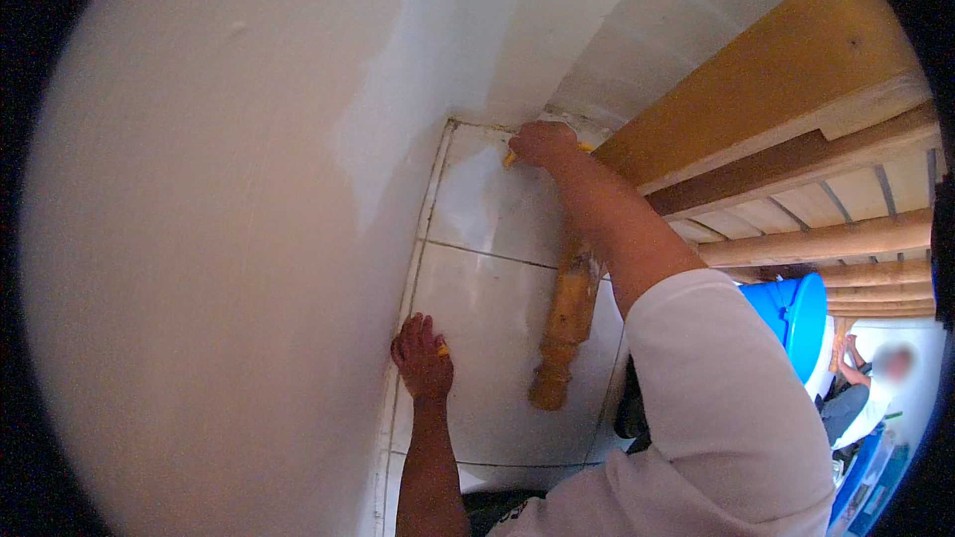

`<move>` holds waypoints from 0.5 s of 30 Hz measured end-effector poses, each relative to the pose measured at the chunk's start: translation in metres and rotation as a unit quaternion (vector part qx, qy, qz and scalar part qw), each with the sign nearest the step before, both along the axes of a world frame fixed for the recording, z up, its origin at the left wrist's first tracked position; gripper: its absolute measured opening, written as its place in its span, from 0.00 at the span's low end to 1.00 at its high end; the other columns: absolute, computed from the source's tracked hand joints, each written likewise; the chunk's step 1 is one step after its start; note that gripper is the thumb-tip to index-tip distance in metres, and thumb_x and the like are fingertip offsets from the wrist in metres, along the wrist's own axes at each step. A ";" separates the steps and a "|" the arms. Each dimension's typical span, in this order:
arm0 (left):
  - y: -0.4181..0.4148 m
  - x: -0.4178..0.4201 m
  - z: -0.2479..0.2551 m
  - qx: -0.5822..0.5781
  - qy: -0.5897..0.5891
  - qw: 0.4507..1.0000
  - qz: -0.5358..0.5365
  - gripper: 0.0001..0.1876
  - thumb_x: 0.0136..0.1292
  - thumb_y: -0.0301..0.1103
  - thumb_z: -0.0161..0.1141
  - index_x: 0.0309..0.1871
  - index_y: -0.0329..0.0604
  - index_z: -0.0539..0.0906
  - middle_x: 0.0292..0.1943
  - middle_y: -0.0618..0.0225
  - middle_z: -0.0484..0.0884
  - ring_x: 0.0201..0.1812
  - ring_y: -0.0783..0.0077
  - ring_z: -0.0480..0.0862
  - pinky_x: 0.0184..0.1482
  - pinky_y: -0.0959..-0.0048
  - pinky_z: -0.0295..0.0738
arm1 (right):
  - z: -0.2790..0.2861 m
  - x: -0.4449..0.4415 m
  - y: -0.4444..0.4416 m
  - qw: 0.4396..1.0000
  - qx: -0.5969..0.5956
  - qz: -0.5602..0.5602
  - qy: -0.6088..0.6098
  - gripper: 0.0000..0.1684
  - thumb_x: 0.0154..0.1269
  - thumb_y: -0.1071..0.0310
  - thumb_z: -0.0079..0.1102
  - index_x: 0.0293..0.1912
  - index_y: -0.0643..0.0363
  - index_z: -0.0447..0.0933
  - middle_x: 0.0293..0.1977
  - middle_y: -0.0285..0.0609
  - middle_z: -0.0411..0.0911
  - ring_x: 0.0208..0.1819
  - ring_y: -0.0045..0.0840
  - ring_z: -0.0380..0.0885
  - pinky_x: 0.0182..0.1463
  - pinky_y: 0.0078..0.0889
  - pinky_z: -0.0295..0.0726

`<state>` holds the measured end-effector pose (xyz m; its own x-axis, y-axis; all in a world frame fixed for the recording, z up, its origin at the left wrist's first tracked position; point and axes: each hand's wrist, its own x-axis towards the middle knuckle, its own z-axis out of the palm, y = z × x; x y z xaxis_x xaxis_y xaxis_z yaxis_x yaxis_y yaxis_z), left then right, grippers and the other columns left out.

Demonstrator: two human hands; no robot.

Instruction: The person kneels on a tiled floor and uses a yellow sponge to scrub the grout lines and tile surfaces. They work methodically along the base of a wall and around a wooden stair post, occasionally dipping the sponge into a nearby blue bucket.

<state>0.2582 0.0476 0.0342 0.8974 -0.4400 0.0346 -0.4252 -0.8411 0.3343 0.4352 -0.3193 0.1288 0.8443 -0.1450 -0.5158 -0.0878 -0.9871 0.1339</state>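
Note:
At the far corner of the white tiled floor [485, 298], my right hand [543, 144] is closed around a soft-looking yellow thing [509, 158], perhaps a cloth; most of it is hidden under the fingers. My left hand [423, 362] rests low against the tile skirting [409, 291] at the foot of the wall, fingers close together. A small yellow-orange bit [443, 350] shows beside its thumb, and I cannot tell whether it is gripped. Dark grime lines the skirting joints and the corner. Between my arms stands a turned wooden leg [567, 328], partly behind my right forearm.
A wide wooden rail [761, 67] and slats [821, 194] of a bed-like frame overhang the right side. The pale wall [224, 239] fills the left. Beyond my right sleeve are a blue bucket [802, 328], a seated person [869, 395] and blue bins [858, 477].

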 end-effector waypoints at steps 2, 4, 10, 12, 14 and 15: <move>-0.001 -0.001 0.002 0.004 -0.004 1.000 0.002 0.20 0.62 0.35 0.53 0.57 0.44 0.71 0.60 0.66 0.69 0.65 0.63 0.63 0.65 0.56 0.52 | 0.006 0.004 0.000 0.997 -0.013 -0.073 0.000 0.27 0.66 0.49 0.38 0.43 0.59 0.79 0.47 0.50 0.77 0.50 0.41 0.76 0.52 0.47 0.74; -0.002 -0.001 0.001 0.003 -0.021 1.000 -0.002 0.19 0.63 0.35 0.52 0.57 0.44 0.71 0.60 0.65 0.68 0.65 0.63 0.63 0.65 0.56 0.52 | -0.003 0.009 0.009 0.992 0.018 -0.117 -0.030 0.28 0.66 0.47 0.37 0.42 0.60 0.79 0.47 0.51 0.77 0.50 0.41 0.76 0.52 0.47 0.74; -0.022 -0.004 -0.004 -0.008 0.005 1.000 -0.020 0.19 0.62 0.35 0.53 0.57 0.44 0.71 0.60 0.65 0.68 0.65 0.63 0.63 0.65 0.57 0.52 | -0.065 -0.002 0.030 0.924 0.223 -0.254 -0.182 0.37 0.65 0.47 0.42 0.65 0.60 0.54 0.44 0.62 0.75 0.47 0.49 0.76 0.52 0.49 0.73; 0.001 0.000 -0.010 0.009 0.011 1.000 0.009 0.20 0.62 0.35 0.52 0.57 0.44 0.72 0.61 0.63 0.68 0.65 0.62 0.62 0.66 0.56 0.49 | -0.067 -0.009 0.088 0.883 0.309 -0.296 -0.191 0.36 0.65 0.55 0.44 0.67 0.56 0.45 0.40 0.64 0.76 0.44 0.53 0.76 0.49 0.51 0.73; 0.007 -0.003 -0.010 -0.005 0.029 0.999 0.023 0.20 0.62 0.35 0.49 0.58 0.42 0.73 0.62 0.61 0.68 0.66 0.61 0.61 0.67 0.53 0.43 | -0.060 -0.021 0.091 0.870 0.284 -0.339 -0.218 0.31 0.65 0.58 0.43 0.64 0.54 0.50 0.39 0.62 0.77 0.43 0.52 0.77 0.47 0.52 0.74; 0.003 -0.003 -0.010 -0.008 0.033 0.999 0.021 0.20 0.62 0.35 0.49 0.58 0.42 0.72 0.62 0.61 0.68 0.66 0.61 0.61 0.67 0.53 0.43 | -0.061 -0.030 0.081 0.868 0.255 -0.362 -0.225 0.29 0.65 0.59 0.42 0.63 0.54 0.51 0.38 0.61 0.77 0.43 0.52 0.78 0.46 0.52 0.74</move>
